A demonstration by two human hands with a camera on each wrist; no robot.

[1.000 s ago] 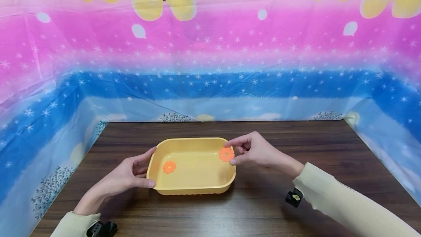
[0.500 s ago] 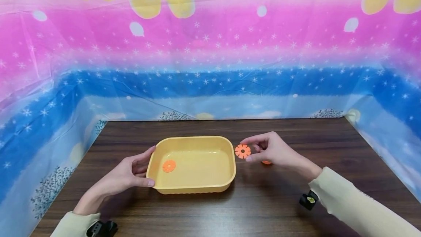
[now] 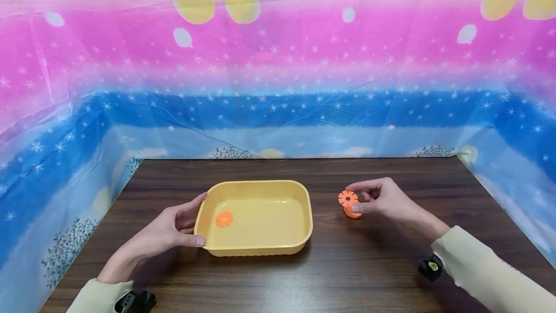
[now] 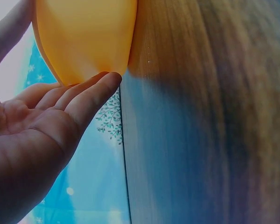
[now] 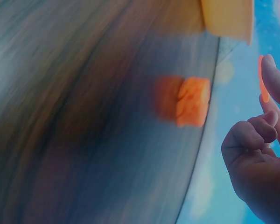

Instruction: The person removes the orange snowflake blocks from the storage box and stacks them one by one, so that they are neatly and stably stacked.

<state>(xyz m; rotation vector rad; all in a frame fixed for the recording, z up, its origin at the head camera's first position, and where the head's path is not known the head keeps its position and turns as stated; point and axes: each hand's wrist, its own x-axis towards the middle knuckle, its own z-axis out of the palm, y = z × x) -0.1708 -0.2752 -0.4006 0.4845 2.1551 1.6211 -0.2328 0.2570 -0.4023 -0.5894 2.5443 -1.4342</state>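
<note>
The fingers of my left hand (image 3: 167, 231) touch the left end of a yellow plastic tray (image 3: 260, 250). In the left wrist view they lie fairly straight against its outer wall, with the thumb by the near corner. An orange notched disc (image 3: 224, 219) lies on the tray floor at the left. Right of the tray, my right hand (image 3: 388, 202) pinches another orange notched disc (image 3: 346, 198) between thumb and index finger. Just below it on the table stands a short stack of orange discs (image 5: 193, 101); in the right wrist view the held disc is apart from it.
A dark wood-grain table (image 3: 269, 284) carries everything. Behind it and at both sides hangs a patterned cloth (image 3: 278, 110) in pink and blue. The stack stands a short way off the tray's right end.
My right hand has moved to the right with its disc, from over the tray's right end to over the stack, which has come into sight. The left hand and tray have stayed put.
</note>
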